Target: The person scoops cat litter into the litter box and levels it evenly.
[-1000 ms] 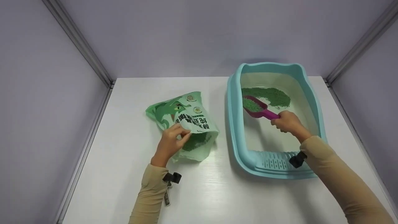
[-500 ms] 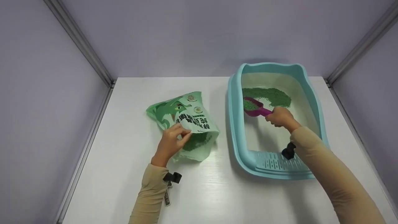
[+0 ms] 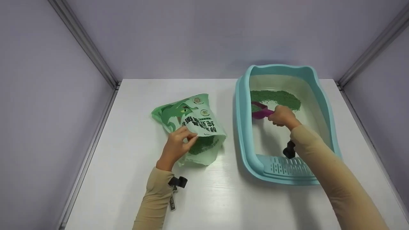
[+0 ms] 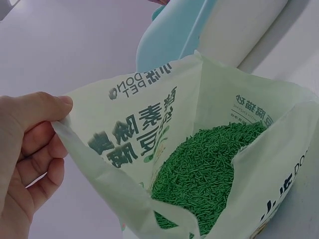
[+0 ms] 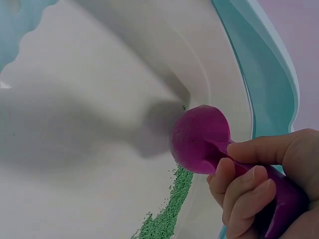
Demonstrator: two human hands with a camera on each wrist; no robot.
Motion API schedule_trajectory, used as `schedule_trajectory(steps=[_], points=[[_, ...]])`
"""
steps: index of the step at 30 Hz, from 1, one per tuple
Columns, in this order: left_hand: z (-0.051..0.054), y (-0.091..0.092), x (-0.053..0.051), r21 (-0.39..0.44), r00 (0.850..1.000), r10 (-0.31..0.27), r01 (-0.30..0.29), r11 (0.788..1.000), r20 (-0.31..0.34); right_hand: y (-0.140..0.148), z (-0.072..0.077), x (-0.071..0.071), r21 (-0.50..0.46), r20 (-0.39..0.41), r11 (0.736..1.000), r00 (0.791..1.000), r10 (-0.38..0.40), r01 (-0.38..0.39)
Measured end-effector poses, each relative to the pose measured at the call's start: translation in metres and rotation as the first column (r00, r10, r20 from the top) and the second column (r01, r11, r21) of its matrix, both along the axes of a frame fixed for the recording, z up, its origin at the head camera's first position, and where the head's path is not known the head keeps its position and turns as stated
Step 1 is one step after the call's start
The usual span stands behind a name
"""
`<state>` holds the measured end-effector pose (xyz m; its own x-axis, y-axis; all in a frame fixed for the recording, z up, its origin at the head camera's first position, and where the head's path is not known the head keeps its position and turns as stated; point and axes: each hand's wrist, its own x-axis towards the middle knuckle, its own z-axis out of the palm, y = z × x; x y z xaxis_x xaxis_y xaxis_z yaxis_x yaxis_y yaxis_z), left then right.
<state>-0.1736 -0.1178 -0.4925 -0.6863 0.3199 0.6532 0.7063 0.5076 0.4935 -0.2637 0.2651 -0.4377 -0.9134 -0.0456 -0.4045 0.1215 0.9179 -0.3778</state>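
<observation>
L hand (image 3: 177, 142) pinches edge of open bag (image 3: 195, 115) on worktop (image 3: 134, 137) w/ pellets (image 4: 199, 174) | R hand (image 3: 283, 115) grips loaded scoop (image 3: 263, 113) over tray (image 3: 242, 111) | done: pellet patch (image 3: 282, 98) at tray's far end | to go, prob.: scoopful (image 3: 255, 108) not tipped, pellets in bag

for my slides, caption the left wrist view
A left hand pinches the edge of an open pale-green printed plastic bag of small green rod-shaped pellets.

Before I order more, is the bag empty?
No, the left wrist view shows a heap of green pellets inside the open bag.
</observation>
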Motion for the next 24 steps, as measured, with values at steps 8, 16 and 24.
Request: schedule_trajectory(steps=[8, 16, 24], points=[[-0.001, 0.001, 0.000, 0.011, 1.000, 0.000, 0.000, 1.000, -0.007, -0.005, 0.004, -0.004, 0.025, -0.051, 1.000, 0.999, 0.020, -0.018], [-0.001, 0.001, 0.000, 0.009, 1.000, -0.015, 0.015, 1.000, -0.010, -0.004, 0.010, -0.001, 0.035, -0.056, 0.999, 0.998, 0.024, -0.022], [-0.001, -0.001, 0.002, 0.003, 1.000, 0.002, -0.002, 1.000, 0.007, 0.000, 0.009, 0.015, 0.035, -0.016, 0.998, 0.999, 0.046, -0.045]])
